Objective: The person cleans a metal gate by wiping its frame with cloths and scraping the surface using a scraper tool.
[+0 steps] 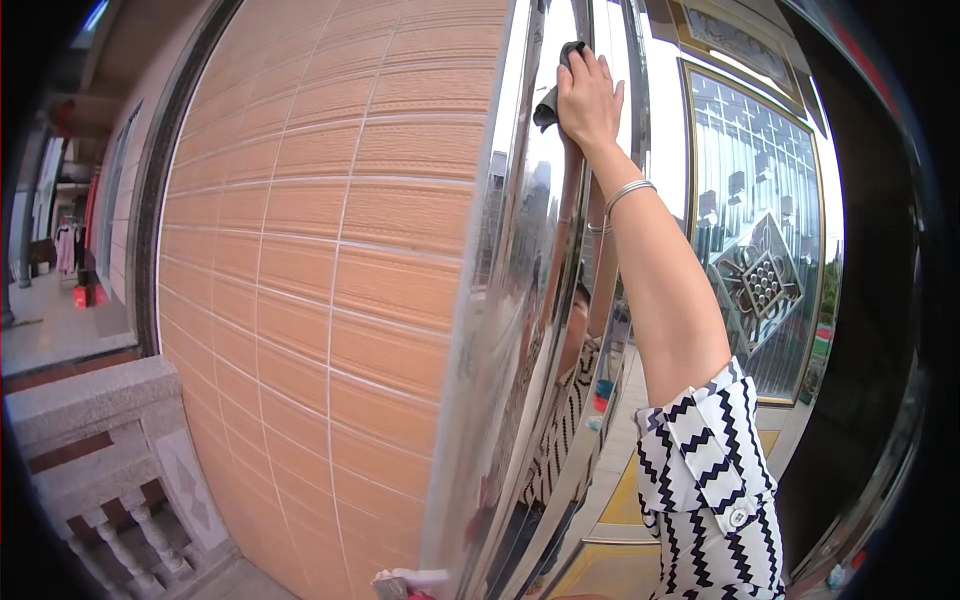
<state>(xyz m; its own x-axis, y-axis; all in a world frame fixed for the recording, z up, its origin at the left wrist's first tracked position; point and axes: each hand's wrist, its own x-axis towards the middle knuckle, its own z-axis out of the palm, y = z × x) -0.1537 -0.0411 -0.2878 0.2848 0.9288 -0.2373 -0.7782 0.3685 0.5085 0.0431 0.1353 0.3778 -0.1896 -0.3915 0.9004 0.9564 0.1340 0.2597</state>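
Note:
My right hand [590, 100] reaches up from the lower right and presses a dark grey cloth [547, 108] against the shiny metal door frame [545, 200]. Its fingers lie over the cloth, which bunches out past the fingertips and on the left side. A silver bangle [630, 190] circles the wrist, below which comes a white sleeve [715, 470] with black zigzag stripes. The polished metal mirrors the arm and the striped shirt. My left hand does not show clearly. At the bottom edge, a pale pinkish-white object with a grey end [410, 580] is partly cut off; its kind is unclear.
An orange tiled wall [330, 250] fills the left and middle. To the right stands a decorated metal door panel [760, 240] with a diamond ornament. A stone balustrade [120, 450] is at lower left, with hanging clothes [68, 245] far beyond it.

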